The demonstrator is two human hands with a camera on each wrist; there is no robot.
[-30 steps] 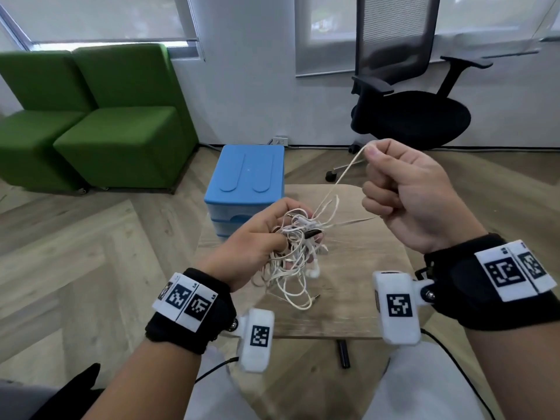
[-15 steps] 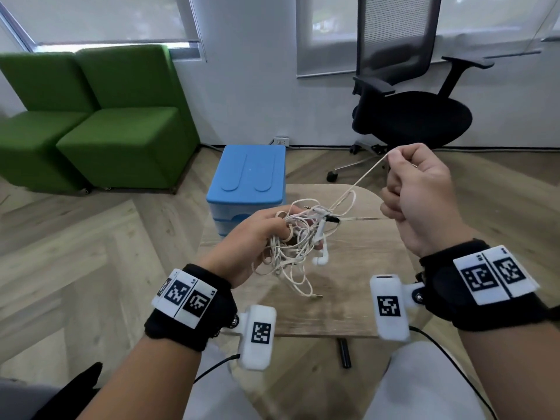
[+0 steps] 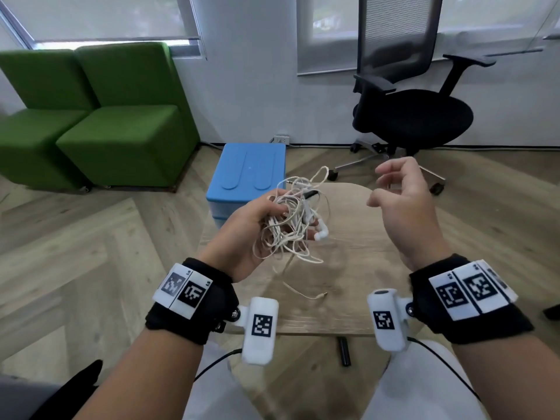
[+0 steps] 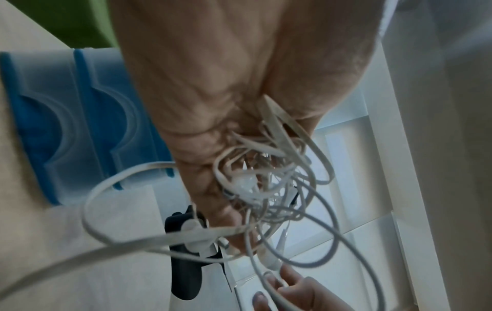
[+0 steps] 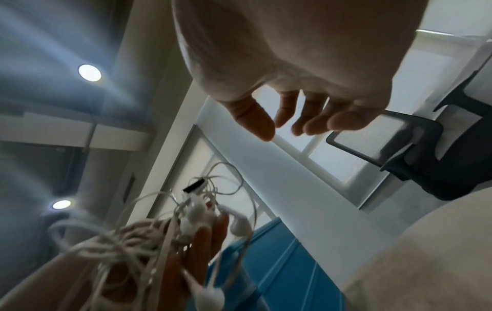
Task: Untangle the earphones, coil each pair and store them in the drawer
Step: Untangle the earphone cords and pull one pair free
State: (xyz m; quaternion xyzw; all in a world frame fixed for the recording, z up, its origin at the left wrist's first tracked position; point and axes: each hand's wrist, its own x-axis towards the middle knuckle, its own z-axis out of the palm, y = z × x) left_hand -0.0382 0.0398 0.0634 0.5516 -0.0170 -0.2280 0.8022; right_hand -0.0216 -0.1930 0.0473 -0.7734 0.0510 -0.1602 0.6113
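My left hand (image 3: 248, 228) holds a tangle of white earphones (image 3: 291, 225) above the small wooden table (image 3: 357, 268), palm up, thumb pressing the cords. An earbud (image 3: 321, 235) hangs off the tangle's right side and a plug end (image 3: 323, 295) dangles low. My right hand (image 3: 394, 192) hovers to the right of the tangle, fingers loosely spread and empty; the right wrist view shows nothing in the right hand (image 5: 293, 94). The blue drawer unit (image 3: 248, 174) stands just behind the table, its drawers shut. In the left wrist view loops of the tangle (image 4: 266, 189) spill from the left hand (image 4: 213, 105).
A black office chair (image 3: 418, 116) stands at the back right on the wooden floor. Two green upholstered seats (image 3: 121, 131) line the left wall under the window. A small black object (image 3: 344, 351) lies on the floor below the table's near edge.
My right hand let go of the cord it was pulling taut up and to the right and opened. The freed strand fell back onto the tangle, which my left hand lifted slightly.
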